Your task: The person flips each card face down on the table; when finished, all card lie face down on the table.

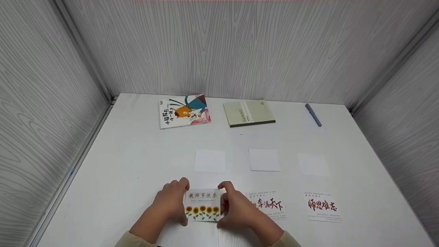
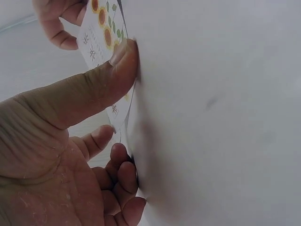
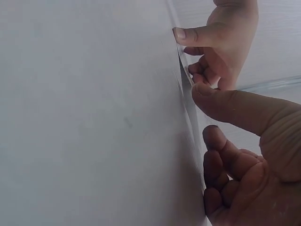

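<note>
A card printed with sunflowers and Chinese characters [image 1: 202,202] lies between my two hands at the front of the table. My left hand [image 1: 173,200] holds its left side, with the thumb at the near corner and the index finger at the far one. My right hand [image 1: 236,207] grips the right side in the same way. In the left wrist view, the left thumb [image 2: 124,63] presses on the card's edge. The right wrist view has the card edge-on, slightly raised from the tabletop, with the right thumb [image 3: 204,94] against it.
Two cards with red lettering, one [image 1: 269,206] partly behind my right hand and another [image 1: 322,207], lie to the right. Blank white cards [image 1: 210,161], [image 1: 264,160], [image 1: 313,164] form a row beyond. Farther back are a picture book [image 1: 185,113], a green notebook [image 1: 248,113] and a grey-blue pen [image 1: 313,115].
</note>
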Demonstrator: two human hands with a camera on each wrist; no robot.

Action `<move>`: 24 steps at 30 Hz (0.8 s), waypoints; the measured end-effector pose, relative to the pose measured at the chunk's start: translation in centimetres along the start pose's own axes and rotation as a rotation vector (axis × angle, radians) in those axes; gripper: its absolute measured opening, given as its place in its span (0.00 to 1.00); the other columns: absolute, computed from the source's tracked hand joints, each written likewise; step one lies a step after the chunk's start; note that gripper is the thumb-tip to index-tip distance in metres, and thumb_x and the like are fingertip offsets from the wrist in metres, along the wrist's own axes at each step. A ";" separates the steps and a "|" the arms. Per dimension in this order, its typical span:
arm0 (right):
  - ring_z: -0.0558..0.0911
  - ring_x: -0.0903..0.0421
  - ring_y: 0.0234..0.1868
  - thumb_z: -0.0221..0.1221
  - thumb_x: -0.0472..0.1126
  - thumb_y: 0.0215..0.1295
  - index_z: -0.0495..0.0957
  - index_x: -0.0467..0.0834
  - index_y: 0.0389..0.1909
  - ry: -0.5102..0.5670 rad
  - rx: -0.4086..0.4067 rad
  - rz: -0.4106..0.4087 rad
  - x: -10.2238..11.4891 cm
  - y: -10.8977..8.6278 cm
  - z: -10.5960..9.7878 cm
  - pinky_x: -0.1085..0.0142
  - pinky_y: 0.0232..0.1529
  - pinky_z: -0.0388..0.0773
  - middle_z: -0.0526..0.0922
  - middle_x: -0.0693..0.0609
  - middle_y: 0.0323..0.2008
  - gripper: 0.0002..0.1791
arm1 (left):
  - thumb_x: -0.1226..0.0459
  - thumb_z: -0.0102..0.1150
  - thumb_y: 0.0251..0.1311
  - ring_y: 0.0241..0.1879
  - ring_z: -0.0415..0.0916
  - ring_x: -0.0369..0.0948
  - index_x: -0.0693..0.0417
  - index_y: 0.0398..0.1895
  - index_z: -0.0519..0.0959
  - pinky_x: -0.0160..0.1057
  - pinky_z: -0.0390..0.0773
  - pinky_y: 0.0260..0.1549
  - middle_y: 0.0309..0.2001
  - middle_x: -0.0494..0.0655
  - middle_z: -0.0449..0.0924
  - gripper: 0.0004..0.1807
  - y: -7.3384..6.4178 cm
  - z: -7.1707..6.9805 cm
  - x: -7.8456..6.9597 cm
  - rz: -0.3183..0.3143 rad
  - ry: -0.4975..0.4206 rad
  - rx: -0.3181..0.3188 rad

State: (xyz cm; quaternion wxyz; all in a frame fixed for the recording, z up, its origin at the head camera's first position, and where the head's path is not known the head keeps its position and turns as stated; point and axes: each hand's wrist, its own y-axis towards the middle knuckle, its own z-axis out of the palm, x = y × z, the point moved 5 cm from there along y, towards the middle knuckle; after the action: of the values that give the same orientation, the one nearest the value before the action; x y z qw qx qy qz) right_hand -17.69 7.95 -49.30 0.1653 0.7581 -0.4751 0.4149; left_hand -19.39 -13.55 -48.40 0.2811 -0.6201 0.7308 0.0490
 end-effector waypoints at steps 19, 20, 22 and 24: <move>0.78 0.55 0.35 0.78 0.27 0.44 0.57 0.41 0.72 0.127 -0.041 -0.137 2.2 -1.1 -3.1 0.63 0.41 0.78 0.79 0.49 0.29 0.55 | 0.51 0.92 0.29 0.62 0.67 0.51 0.51 0.71 0.77 0.58 0.73 0.59 0.63 0.47 0.72 0.56 -2.0 -0.4 -3.6 0.244 -0.103 -0.224; 0.78 0.54 0.35 0.78 0.26 0.44 0.57 0.41 0.72 0.130 -0.043 -0.145 2.4 -1.3 -3.4 0.62 0.42 0.78 0.79 0.50 0.28 0.55 | 0.50 0.92 0.31 0.62 0.67 0.51 0.51 0.71 0.77 0.59 0.73 0.59 0.63 0.46 0.72 0.56 -2.1 -0.4 -4.1 0.274 -0.110 -0.230; 0.78 0.55 0.35 0.77 0.26 0.44 0.57 0.40 0.72 0.132 -0.043 -0.159 2.7 -1.5 -3.8 0.61 0.44 0.78 0.78 0.52 0.28 0.54 | 0.49 0.91 0.33 0.62 0.67 0.50 0.52 0.72 0.76 0.59 0.73 0.59 0.64 0.44 0.72 0.56 -2.3 -0.4 -5.0 0.330 -0.120 -0.239; 0.77 0.57 0.35 0.77 0.26 0.44 0.57 0.41 0.72 0.114 -0.040 -0.171 3.1 -1.7 -4.1 0.63 0.44 0.78 0.78 0.55 0.28 0.55 | 0.46 0.90 0.36 0.62 0.67 0.48 0.50 0.74 0.75 0.58 0.73 0.59 0.64 0.42 0.72 0.56 -2.4 -0.2 -5.7 0.362 -0.126 -0.242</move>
State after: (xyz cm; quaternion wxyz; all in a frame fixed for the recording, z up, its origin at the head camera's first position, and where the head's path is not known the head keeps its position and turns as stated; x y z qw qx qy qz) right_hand -17.48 9.62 -44.12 0.2419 0.7676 -0.4067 0.4323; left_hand -16.82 -9.16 -44.84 0.2363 -0.5037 0.8001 0.2244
